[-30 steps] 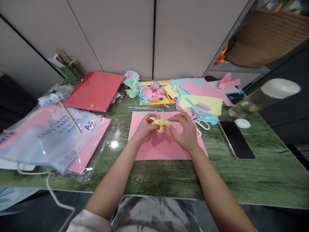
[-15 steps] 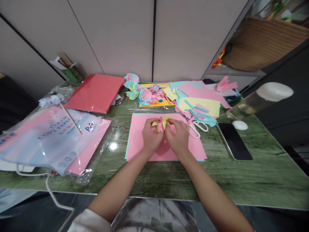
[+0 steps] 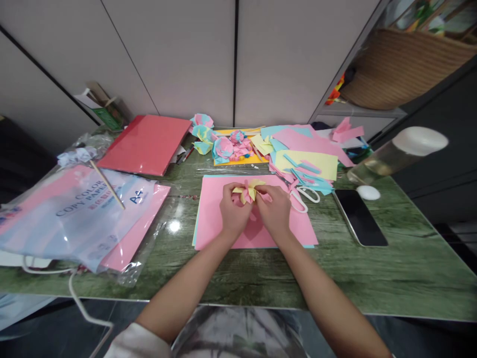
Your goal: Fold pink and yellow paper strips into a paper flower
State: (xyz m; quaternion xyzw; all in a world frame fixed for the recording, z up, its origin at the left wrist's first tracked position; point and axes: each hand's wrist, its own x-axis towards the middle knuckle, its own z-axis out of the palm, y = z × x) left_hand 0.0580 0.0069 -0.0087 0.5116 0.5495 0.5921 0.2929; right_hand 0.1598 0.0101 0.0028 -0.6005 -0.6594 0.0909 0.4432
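A small yellow and pink paper flower [image 3: 248,193] is pinched between my two hands, above a stack of pink paper [image 3: 216,223]. My left hand [image 3: 235,211] grips its left side with thumb and fingers. On the opposite side, my right hand [image 3: 274,209] has its fingertips closed on the petals. The fingers hide the lower part of the flower. White-handled scissors [image 3: 303,199] lie beside my right hand, partly over the stack's edge. Behind the stack, several finished-looking pink, blue and yellow paper flowers [image 3: 223,149] rest on and beside an orange sheet.
A red folder [image 3: 145,144] and a plastic-wrapped colour copy paper pack [image 3: 82,219] with a stick on it lie left. Paper strips and scraps [image 3: 309,174] spread at back right. A phone [image 3: 360,217], a white oval object [image 3: 368,192] and a clear bottle [image 3: 395,154] stand or lie right.
The paper flower has turned slightly in my fingers, and its petals look more spread. Both hands stay in nearly the same place; the whole view has shifted a little.
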